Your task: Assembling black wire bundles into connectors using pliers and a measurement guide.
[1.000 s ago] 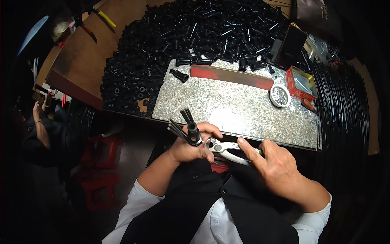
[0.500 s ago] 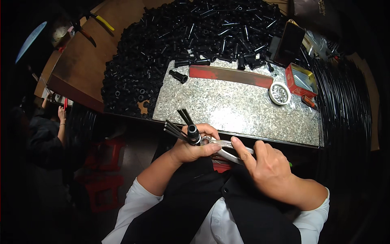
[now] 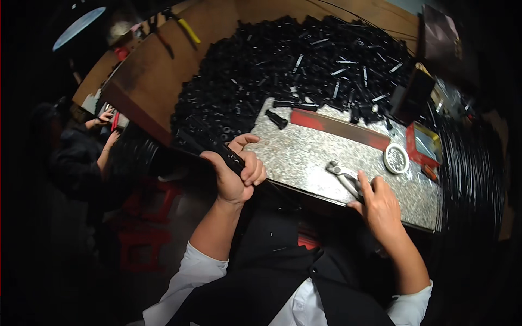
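My left hand (image 3: 239, 176) is closed around a black tubular part (image 3: 234, 158), held tilted near the table's left front edge. Thin black rods seem to run off its far end, blurred against the dark heap. The thumb lies along one side and the index finger sticks out. My right hand (image 3: 382, 204) grips metal pincers (image 3: 343, 176) by the handles, low over the front of the speckled stone slab (image 3: 304, 144). Their jaws point away to the left. Whether they rest on the slab I cannot tell.
A big heap of black tubular parts (image 3: 304, 60) covers the back. On the slab are a red-and-brown bar (image 3: 337, 127), a white bowl of small metal bits (image 3: 396, 158) and a red box (image 3: 424, 144). Black rods (image 3: 470, 174) line the right; a co-worker (image 3: 81, 157) sits left.
The pincers have come away from the part in my left hand and moved right over the slab. My left hand has lifted leftward and turned the part. The view has swung too.
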The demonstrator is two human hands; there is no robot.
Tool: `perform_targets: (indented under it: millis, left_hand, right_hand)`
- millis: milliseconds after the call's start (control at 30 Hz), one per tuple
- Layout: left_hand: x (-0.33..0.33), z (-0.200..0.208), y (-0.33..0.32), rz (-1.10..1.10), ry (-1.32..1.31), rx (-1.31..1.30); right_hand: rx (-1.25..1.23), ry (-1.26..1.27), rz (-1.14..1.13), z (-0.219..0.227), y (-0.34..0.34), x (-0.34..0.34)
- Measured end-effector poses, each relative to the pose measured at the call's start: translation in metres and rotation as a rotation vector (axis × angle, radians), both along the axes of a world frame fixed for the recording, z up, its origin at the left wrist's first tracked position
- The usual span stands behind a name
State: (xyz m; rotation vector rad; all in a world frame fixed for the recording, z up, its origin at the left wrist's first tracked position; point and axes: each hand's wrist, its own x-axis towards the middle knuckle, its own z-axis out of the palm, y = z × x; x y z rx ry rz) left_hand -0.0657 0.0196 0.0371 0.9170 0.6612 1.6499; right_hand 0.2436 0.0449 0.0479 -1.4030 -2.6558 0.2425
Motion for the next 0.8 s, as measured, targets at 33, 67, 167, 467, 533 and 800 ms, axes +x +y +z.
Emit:
perform_targets:
  millis: [33,67,167,467,533,800]
  left_hand:
    - [-0.004,0.003,0.000,0.038,-0.036,-0.004]
    - [-0.009,0.005,-0.002,0.082,-0.070,-0.009]
    - [-0.021,0.009,-0.007,0.121,-0.130,0.030]
    - [0.009,0.016,-0.012,0.000,-0.642,-0.056]
    - [0.038,0.017,-0.020,-0.005,-0.660,-0.134]
    - [0.088,-0.033,-0.055,-1.134,-0.035,-0.166]
  right_hand:
    - [0.211,0.017,0.043,-0.003,-0.001,-0.001]
    - [0.421,0.041,0.091,-0.006,-0.004,-0.004]
    - [0.084,0.302,0.210,0.005,-0.041,-0.024]
    - [-0.990,1.156,0.084,-0.050,-0.072,-0.023]
    - [-0.754,1.403,-0.029,-0.017,-0.066,-0.018]
    - [0.015,1.155,0.094,0.108,-0.039,0.037]
